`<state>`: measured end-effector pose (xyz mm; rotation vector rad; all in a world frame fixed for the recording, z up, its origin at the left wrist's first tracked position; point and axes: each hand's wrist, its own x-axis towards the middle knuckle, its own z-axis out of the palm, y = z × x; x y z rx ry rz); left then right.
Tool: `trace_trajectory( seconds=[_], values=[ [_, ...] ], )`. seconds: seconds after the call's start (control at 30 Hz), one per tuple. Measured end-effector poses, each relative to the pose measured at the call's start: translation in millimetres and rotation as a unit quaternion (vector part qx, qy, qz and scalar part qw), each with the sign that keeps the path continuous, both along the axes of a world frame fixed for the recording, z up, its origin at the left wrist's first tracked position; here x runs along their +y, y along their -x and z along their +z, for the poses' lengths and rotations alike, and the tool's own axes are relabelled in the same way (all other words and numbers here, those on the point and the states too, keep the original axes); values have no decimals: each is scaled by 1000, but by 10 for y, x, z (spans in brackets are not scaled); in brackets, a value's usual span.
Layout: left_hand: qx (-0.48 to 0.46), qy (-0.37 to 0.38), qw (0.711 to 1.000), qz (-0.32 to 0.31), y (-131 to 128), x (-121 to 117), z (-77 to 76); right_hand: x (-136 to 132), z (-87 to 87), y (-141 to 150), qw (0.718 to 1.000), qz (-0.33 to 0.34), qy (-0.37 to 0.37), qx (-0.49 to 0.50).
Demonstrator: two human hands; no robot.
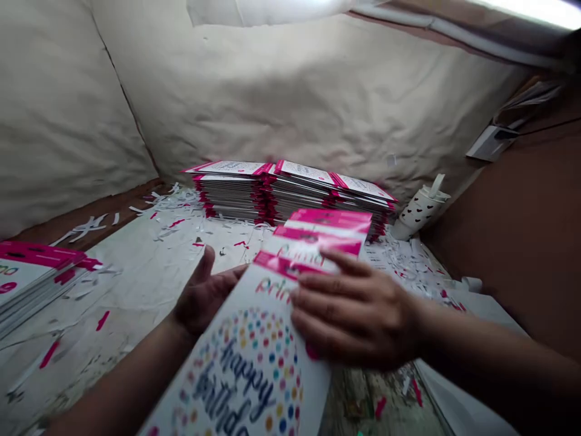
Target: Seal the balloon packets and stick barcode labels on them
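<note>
A fan of white cards (254,357) with pink top bands and a dotted "happy birthday" print lies under both my hands in the centre foreground. My left hand (202,297) is beneath the cards' left edge, thumb up and fingers hidden under them. My right hand (354,309) lies flat on top of the cards, fingers stretched out to the left. The farthest cards (327,233) spread up toward the back.
Tall stacks of the same cards (281,191) stand at the back against a cream cloth wall. Another stack (31,272) lies at the left edge. Paper scraps (158,218) litter the white-covered table (136,272). A white dotted bottle (420,209) lies at the back right.
</note>
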<state>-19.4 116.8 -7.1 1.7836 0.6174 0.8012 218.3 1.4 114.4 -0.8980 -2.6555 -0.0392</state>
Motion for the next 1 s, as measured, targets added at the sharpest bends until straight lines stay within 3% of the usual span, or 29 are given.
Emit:
trace_trajectory(
  seconds=[0.07,0.13,0.17,0.2,0.27,0.33,0.43,0.6,0.7,0.77,0.93,1.0],
  values=[
    [-31,107,990,-90,-112,-122,117,-333,-240,-53,999,-9,26,22],
    [-95,191,971,-107,-216,-285,176,-532,-440,-174,978,-132,0,163],
    [-123,194,970,-85,-258,-382,181,-597,-527,-235,945,-197,-8,260],
    [-147,180,971,-53,-292,-487,170,-649,-612,-281,905,-241,4,351],
    [-168,133,977,-1,-348,-711,117,-732,-786,-305,833,-259,86,481],
    [-153,84,985,15,-400,-923,53,-801,-963,-240,787,-249,163,541],
    [-133,17,990,33,-480,-1163,8,-885,-1164,-85,740,-273,155,595],
    [-129,-81,986,64,-569,-1377,78,-973,-1186,10,761,-253,103,589],
    [-120,-123,979,106,-587,-1455,54,-1011,-1184,15,766,-221,138,587],
    [-114,-128,980,105,-589,-1470,-26,-1027,-1230,26,765,-213,158,587],
    [-95,-90,990,45,-561,-1334,-269,-1004,-1391,18,741,-289,139,590],
    [-74,-65,995,20,-564,-1274,-325,-977,-1449,-6,738,-289,143,593]
  ],
)
